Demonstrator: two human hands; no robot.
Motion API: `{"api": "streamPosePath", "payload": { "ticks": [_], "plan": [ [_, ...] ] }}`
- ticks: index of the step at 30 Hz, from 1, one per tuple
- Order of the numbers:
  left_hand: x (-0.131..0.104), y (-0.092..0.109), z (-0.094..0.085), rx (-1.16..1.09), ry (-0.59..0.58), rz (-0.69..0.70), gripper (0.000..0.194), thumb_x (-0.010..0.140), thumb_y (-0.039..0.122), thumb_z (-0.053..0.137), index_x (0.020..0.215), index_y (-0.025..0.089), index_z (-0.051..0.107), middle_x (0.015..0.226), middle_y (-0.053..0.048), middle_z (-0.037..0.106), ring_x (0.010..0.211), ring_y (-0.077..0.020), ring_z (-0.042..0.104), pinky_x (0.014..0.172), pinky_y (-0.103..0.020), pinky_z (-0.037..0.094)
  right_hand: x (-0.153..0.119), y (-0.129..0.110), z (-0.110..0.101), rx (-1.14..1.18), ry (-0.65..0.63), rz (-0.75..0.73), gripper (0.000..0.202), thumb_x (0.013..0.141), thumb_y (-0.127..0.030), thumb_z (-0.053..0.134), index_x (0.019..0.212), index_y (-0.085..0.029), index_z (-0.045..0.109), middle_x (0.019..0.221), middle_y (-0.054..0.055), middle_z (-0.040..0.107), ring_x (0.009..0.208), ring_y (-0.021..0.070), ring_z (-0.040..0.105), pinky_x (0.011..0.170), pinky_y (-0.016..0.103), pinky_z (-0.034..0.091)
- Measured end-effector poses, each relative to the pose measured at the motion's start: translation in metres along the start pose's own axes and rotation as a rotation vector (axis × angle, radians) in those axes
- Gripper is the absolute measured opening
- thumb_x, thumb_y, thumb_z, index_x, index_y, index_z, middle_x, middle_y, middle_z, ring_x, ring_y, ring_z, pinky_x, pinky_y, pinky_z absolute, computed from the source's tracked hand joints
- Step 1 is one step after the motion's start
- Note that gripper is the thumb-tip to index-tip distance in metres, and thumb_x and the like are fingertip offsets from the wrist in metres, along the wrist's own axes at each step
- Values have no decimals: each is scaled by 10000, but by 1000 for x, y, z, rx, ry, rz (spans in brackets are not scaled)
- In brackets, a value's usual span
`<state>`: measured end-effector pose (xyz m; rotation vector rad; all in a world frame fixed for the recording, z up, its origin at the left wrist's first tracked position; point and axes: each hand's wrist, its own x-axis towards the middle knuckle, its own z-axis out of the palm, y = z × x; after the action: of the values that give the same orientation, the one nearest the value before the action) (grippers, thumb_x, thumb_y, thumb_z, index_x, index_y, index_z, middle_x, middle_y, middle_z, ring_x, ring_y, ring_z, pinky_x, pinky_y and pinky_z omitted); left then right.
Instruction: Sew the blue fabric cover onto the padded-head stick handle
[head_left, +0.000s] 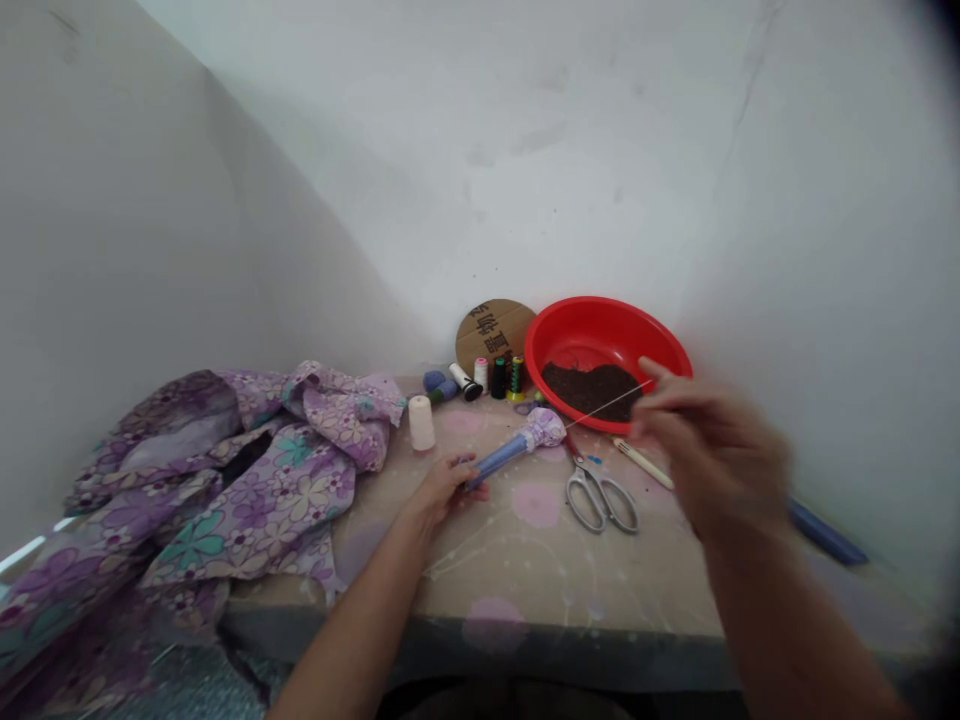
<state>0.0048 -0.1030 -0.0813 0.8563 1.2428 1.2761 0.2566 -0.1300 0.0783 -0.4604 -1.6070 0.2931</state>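
Note:
My left hand [454, 488] is closed round the lower end of a blue stick-like handle [501, 457]. A rounded purple-and-white floral cloth head [546, 428] tops it, tilted up to the right. From that head a thin white thread [609, 403] runs taut to my right hand [701, 440], which is raised in front of the red basin's right side. Its fingers are pinched on the thread and blurred by motion; a needle cannot be made out. Silver scissors [601, 497] lie below the cloth head.
Dark brown grainy material [592, 388] lies in the red basin [660, 345]. Several thread spools [499, 378] stand by a cardboard disc [491, 325]. A white cone [421, 425] stands near floral fabric [277, 490]. A pale stick [643, 464] and blue object [829, 532] lie right.

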Motion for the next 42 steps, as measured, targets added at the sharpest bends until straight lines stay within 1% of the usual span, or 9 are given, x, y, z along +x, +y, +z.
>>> {"api": "streamPosePath", "payload": {
  "ticks": [4,7,10,14,19,21,26,31,42],
  "plan": [
    [-1,-2,1,-2,-10,6,614,650,233,560,1188,110,293,656,-84,635,539,-165,615,298,-144,261,-39,55,47,-334,-467,65,128,722,-276,496,699,-201,597,666,8,600,659,158,524,781,378,338],
    [-1,-3,2,5,-22,-8,612,650,248,560,1190,117,305,657,-86,639,547,-170,616,298,-145,252,-79,77,74,-344,-611,280,163,721,-268,469,734,-190,612,624,19,590,600,154,515,581,279,367],
    [1,-4,2,28,-20,18,596,660,269,554,1195,133,330,666,-79,642,571,-168,616,306,-145,242,-109,87,91,-250,-602,498,160,663,-269,516,748,-188,624,574,8,561,541,138,486,519,248,344],
    [2,-5,6,56,10,58,531,650,253,575,1150,144,431,685,-63,639,563,-129,589,359,-151,302,-129,88,109,182,-502,832,225,621,-202,514,830,-163,589,574,-14,528,498,105,446,485,222,339],
    [2,-2,13,7,-53,34,584,650,202,570,1195,121,377,596,-40,626,541,-136,576,503,-222,416,-135,76,124,542,-574,1223,210,665,-245,470,865,-183,494,406,-113,233,321,55,183,342,187,169],
    [1,-1,14,-17,-65,10,618,644,181,569,1211,102,339,568,-38,620,534,-148,578,509,-239,425,-138,74,128,553,-611,1188,132,695,-307,452,737,-183,472,412,-105,233,331,52,179,346,190,151],
    [-2,-4,12,-73,-25,-22,570,630,168,581,1162,108,383,619,-51,632,558,-154,594,495,-230,434,-148,86,133,293,-583,808,298,715,-313,424,470,-168,337,453,-59,276,430,58,257,412,203,187],
    [-3,-8,8,-139,-51,-97,539,621,173,602,1121,121,408,663,-57,639,561,-155,607,536,-249,469,-153,87,127,48,-662,505,311,708,-250,419,432,-161,307,444,-59,221,432,58,229,428,213,156],
    [-2,-9,6,-150,-84,-108,501,633,156,611,1093,110,417,684,-67,636,596,-168,617,605,-289,490,-154,70,122,-165,-702,180,276,697,-175,410,425,-146,370,421,-50,312,419,59,300,450,221,161]
  ]
}}
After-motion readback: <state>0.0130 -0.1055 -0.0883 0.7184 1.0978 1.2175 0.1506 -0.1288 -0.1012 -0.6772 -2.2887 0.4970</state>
